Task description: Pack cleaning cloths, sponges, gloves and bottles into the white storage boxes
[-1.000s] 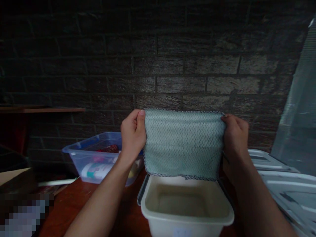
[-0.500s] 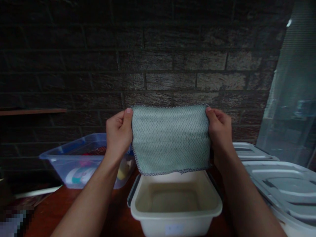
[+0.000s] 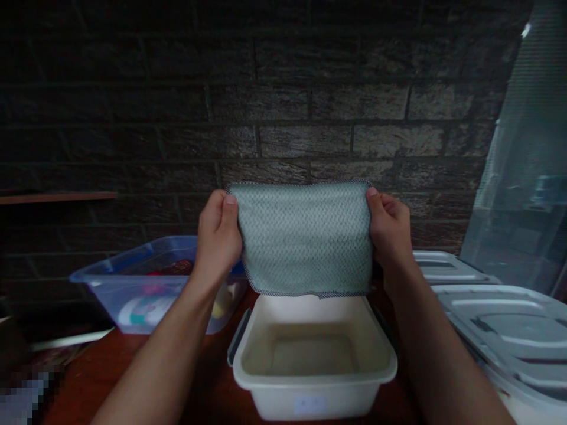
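A pale green textured cloth [image 3: 303, 239] with a dark checked edge hangs stretched between my two hands. My left hand [image 3: 219, 227] pinches its upper left corner, thumb toward me. At the upper right corner, my right hand [image 3: 390, 223] grips it the same way. Below the cloth stands a white plastic tub [image 3: 314, 386] with dark side handles and what looks like shallow water inside. The cloth's lower edge hangs over the tub's far rim in view; whether they touch I cannot tell.
Left of the tub, a clear bluish plastic bin [image 3: 101, 283] holds a white bottle [image 3: 146, 310] and red items. White-lidded containers [image 3: 500, 330] stand at the right. All rest on a reddish-brown table [image 3: 101, 366] before a dark brick wall [image 3: 283, 100]. A wooden shelf [image 3: 57, 198] juts out at left.
The cloth has risen slightly, its lower edge showing more of the tub's far wall. My hands have come a little closer together, both still gripping the corners.
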`<state>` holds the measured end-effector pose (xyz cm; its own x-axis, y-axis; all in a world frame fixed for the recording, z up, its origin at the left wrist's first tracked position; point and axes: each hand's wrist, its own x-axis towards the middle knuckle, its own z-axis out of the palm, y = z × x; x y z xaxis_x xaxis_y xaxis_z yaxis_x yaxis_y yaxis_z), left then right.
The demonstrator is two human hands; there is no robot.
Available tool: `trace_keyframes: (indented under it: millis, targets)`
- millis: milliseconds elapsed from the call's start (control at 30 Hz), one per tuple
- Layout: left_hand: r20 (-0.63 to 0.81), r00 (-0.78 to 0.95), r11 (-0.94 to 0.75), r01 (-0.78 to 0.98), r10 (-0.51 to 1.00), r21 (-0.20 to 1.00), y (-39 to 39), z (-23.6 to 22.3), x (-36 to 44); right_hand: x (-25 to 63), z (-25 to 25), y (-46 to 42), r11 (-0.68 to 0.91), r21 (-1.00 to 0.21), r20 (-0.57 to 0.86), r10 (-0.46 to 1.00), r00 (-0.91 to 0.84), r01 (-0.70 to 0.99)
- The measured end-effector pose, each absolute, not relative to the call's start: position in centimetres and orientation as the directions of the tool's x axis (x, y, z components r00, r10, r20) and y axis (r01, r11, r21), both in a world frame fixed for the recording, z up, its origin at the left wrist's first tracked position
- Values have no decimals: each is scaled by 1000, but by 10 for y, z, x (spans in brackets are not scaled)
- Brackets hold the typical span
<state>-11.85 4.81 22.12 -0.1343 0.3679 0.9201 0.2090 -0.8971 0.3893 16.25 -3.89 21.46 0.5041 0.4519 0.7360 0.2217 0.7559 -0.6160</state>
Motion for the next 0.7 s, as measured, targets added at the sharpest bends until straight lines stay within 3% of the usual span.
trace_keyframes:
  millis: [100,367,500,700]
  targets:
    - [930,-144,-911,199,338,362,45,222,-118,162,215,-38,741,-637,717,468,516,213]
    - [888,-133,-892,45,440,449,54,222,-117,166,213,-31,724,-669,650,458,607,169]
    - [891,-163,-897,56,424,437,56,223,-120,165,214,-32,771,-612,723,457,518,175]
    - [898,-200,-908,78,391,412,58,225,-125,163,215,-34,814,-513,802,340,492,273]
